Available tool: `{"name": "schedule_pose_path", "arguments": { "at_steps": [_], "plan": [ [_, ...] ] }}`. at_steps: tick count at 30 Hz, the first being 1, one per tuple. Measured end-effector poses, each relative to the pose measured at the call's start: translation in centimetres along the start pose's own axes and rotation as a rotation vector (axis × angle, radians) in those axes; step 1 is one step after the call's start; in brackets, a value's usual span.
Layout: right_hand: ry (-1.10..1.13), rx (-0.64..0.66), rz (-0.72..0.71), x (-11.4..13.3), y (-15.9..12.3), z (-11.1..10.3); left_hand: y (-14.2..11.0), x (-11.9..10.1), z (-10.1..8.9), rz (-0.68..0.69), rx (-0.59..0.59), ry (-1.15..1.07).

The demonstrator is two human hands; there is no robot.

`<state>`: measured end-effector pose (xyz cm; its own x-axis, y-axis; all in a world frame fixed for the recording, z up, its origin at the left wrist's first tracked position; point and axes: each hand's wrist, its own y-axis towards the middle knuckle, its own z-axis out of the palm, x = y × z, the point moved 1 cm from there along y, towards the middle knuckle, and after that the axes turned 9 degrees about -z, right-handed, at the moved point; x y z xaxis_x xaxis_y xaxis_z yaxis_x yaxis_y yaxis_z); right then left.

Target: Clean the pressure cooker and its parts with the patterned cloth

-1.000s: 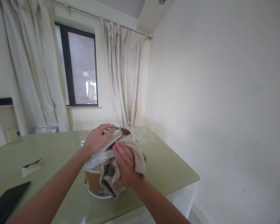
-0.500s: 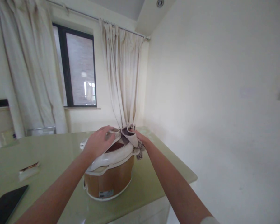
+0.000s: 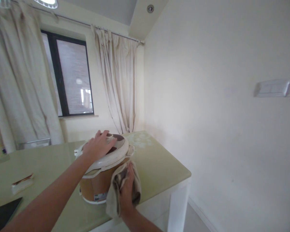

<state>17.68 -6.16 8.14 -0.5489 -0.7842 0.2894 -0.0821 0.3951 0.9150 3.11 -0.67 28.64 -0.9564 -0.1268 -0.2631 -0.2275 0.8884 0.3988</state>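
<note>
A brown rice cooker (image 3: 96,185) with a white lid (image 3: 111,156) stands on the pale green table (image 3: 159,167), near its right end. My left hand (image 3: 98,147) lies flat on the lid, fingers spread. My right hand (image 3: 127,190) presses a beige, stained cloth (image 3: 113,196) against the cooker's right side wall, below the lid's rim. The cloth hangs down to the tabletop.
A small white and brown packet (image 3: 21,183) and a dark flat device (image 3: 2,214) lie at the table's left. A window (image 3: 70,80) with cream curtains (image 3: 118,80) is behind. A white wall (image 3: 219,112) runs close along the right, past the table's edge.
My right hand took the cloth from the cooker's front up over the far side of the lid, then down to its right side wall. My left hand stayed on the lid.
</note>
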Motion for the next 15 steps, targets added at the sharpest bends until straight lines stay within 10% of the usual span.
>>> {"name": "schedule_pose_path", "arguments": {
  "at_steps": [6, 11, 15],
  "plan": [
    [0.124, 0.107, -0.302, 0.1, 4.9, -1.4, 0.3, 0.3, -0.5, -0.023, 0.039, 0.103],
    [0.048, 0.249, 0.117, -3.7, 14.0, -4.9, 1.3, 2.5, -0.7, 0.113, 0.078, 0.125],
    [0.04, 0.21, 0.273, -4.6, 13.1, -5.5, 1.8, 3.2, -0.8, 0.141, 0.101, 0.107]
  ]
}}
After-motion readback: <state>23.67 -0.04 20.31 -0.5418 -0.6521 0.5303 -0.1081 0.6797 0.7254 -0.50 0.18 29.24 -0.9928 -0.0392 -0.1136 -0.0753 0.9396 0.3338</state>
